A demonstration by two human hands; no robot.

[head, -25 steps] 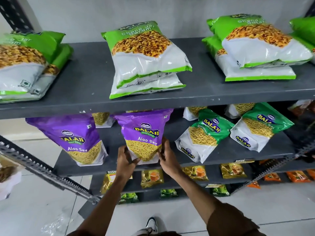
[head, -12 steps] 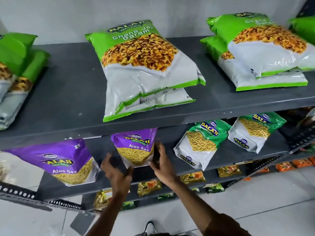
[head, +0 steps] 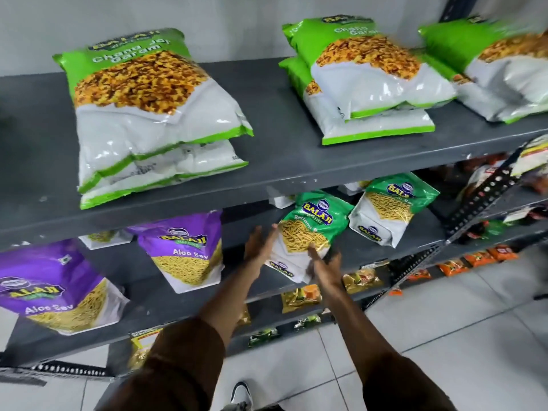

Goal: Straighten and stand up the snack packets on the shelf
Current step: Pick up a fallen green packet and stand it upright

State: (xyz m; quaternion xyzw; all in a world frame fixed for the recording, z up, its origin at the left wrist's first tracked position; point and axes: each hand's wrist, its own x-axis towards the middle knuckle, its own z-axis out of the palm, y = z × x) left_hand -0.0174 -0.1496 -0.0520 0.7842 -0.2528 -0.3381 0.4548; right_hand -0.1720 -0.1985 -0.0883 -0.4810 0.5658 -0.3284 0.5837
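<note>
A green Balaji Ratlami sev packet [head: 314, 221] leans tilted to the left on the grey middle shelf [head: 166, 292]. My left hand [head: 261, 244] is at its left edge with fingers spread. My right hand [head: 324, 265] lies against its lower right corner, fingers apart. A second green packet [head: 391, 209] leans the same way to its right. Left of my hands, a purple Aloo Sev packet [head: 184, 250] stands upright, and another purple packet [head: 53, 289] leans at the far left.
On the top shelf [head: 281, 149], big green-and-white Chana Jor Garam packets lie flat in stacks [head: 154, 114], [head: 370, 84], [head: 504, 69]. Small yellow packets [head: 301, 298] and orange packets [head: 474, 258] fill the lower shelves. A perforated metal upright [head: 486, 197] stands at the right. Tiled floor below.
Both hands have let go of the middle purple Aloo Sev packet, which now stands upright, and moved right to the green Ratlami sev packet. The view has swung right.
</note>
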